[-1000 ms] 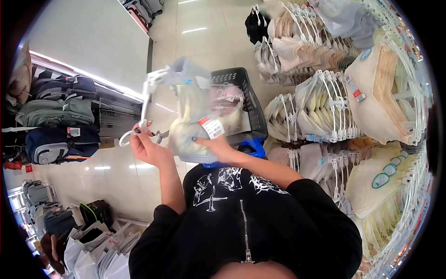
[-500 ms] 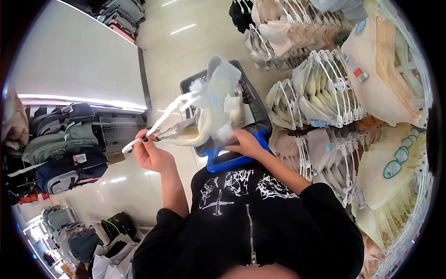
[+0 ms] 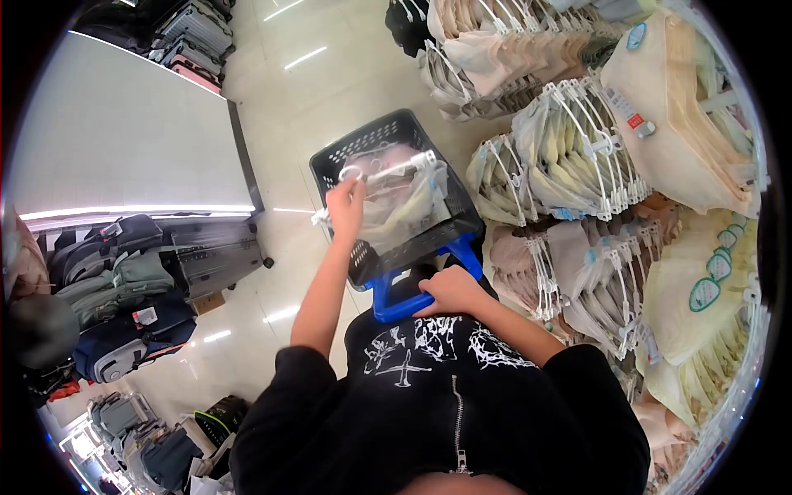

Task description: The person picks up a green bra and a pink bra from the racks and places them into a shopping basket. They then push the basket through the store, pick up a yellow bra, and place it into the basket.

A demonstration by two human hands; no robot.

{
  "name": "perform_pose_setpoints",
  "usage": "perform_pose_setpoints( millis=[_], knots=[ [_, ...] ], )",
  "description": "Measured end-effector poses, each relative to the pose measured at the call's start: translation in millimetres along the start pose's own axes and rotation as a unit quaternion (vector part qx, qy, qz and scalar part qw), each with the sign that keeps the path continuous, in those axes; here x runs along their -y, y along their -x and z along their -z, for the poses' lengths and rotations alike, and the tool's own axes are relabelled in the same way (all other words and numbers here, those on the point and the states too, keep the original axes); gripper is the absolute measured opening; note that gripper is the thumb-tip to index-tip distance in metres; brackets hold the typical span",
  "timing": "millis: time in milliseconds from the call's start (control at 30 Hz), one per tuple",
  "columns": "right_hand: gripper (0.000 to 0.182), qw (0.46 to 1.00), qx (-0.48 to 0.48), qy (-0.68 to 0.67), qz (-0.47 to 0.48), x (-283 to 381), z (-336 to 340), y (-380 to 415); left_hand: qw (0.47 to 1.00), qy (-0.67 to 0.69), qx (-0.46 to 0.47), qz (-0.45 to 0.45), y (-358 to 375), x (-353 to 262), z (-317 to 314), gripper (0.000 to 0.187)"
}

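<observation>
My left hand (image 3: 346,208) is over the basket, its fingers pinched at the hook of a white plastic hanger (image 3: 402,167). A pale yellow bra (image 3: 412,210) hangs from that hanger inside the dark grey shopping basket (image 3: 334,157), slightly blurred. Pinkish garments (image 3: 396,154) lie deeper in the basket, partly covered. Close to my body, my right hand (image 3: 450,290) is closed around the blue handle (image 3: 400,310) of the basket.
Racks of bras on white hangers (image 3: 577,153) fill the right side, close to the basket. Backpacks (image 3: 136,322) and a grey suitcase (image 3: 219,256) stand at left below a large white panel (image 3: 140,132). Tiled floor (image 3: 289,99) runs between them.
My left hand has brought the hanger and bra from left of the basket over and down into it. My right hand has moved from the bra down to the blue handle.
</observation>
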State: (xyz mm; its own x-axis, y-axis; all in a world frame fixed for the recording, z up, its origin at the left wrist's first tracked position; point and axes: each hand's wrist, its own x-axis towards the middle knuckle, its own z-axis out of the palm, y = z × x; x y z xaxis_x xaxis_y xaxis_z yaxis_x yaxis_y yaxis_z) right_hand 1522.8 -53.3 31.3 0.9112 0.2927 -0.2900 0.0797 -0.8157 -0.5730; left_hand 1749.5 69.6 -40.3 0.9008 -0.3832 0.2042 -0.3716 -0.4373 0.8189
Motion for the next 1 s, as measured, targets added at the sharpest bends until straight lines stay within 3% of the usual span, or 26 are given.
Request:
perform_pose_setpoints(
  millis=[33,100,133,233,267,333,400,467,533,600,633,700,733,767,800,933,1000],
  knots=[
    [0.054,1.0,0.001,0.005,-0.005,1,1,0,0.999,-0.037,0.017,-0.017,-17,20,-10,0.016],
    [0.053,1.0,0.019,0.009,-0.022,6,4,-1,0.972,-0.175,0.028,-0.156,-45,50,-24,0.023],
    [0.053,0.999,0.038,0.008,-0.034,9,9,-2,0.958,-0.25,0.089,-0.11,-51,80,-34,0.031],
    [0.053,0.998,0.048,0.005,-0.045,11,12,-2,0.939,-0.267,0.206,0.063,-51,78,-37,0.034],
    [0.053,0.998,0.04,0.003,-0.044,10,12,-2,0.956,-0.253,0.149,-0.008,-40,74,-40,0.035],
    [0.053,0.999,0.015,0.01,-0.03,6,8,-3,0.97,-0.155,0.171,-0.081,-13,75,-42,0.027],
    [0.053,1.0,0.007,0.012,-0.018,4,6,-5,0.978,-0.063,0.181,-0.078,28,30,-25,0.022],
    [0.053,1.0,0.019,0.014,-0.004,3,8,-8,0.954,-0.031,0.296,0.03,67,-8,-3,0.029],
    [0.052,0.999,0.041,0.02,0.013,1,5,-11,0.929,0.013,0.364,0.066,98,-54,20,0.031],
    [0.052,0.997,0.058,0.035,0.031,-2,-1,-17,0.937,0.091,0.337,-0.004,126,-76,25,0.026],
    [0.038,0.995,0.085,0.03,0.044,4,19,-17,0.939,0.053,0.336,-0.055,136,-86,24,0.03],
    [0.023,0.988,0.102,0.085,0.079,1,8,-21,0.957,0.048,0.284,-0.031,151,-104,23,0.057],
    [0.016,0.989,0.088,0.084,0.089,3,6,-22,0.943,0.026,0.33,-0.02,141,-110,28,0.057],
    [0.017,0.991,0.077,0.059,0.096,2,3,-24,0.927,0.002,0.375,-0.009,132,-112,31,0.057],
    [0.018,0.991,0.076,0.051,0.101,3,4,-26,0.948,-0.02,0.307,-0.085,137,-104,27,0.058],
    [0.022,0.992,0.079,0.073,0.07,6,3,-37,0.956,-0.081,0.206,-0.19,134,-96,26,0.056],
    [0.023,0.99,0.04,0.077,0.115,2,4,-46,0.953,-0.105,0.172,-0.225,125,-95,28,0.055]
  ],
)
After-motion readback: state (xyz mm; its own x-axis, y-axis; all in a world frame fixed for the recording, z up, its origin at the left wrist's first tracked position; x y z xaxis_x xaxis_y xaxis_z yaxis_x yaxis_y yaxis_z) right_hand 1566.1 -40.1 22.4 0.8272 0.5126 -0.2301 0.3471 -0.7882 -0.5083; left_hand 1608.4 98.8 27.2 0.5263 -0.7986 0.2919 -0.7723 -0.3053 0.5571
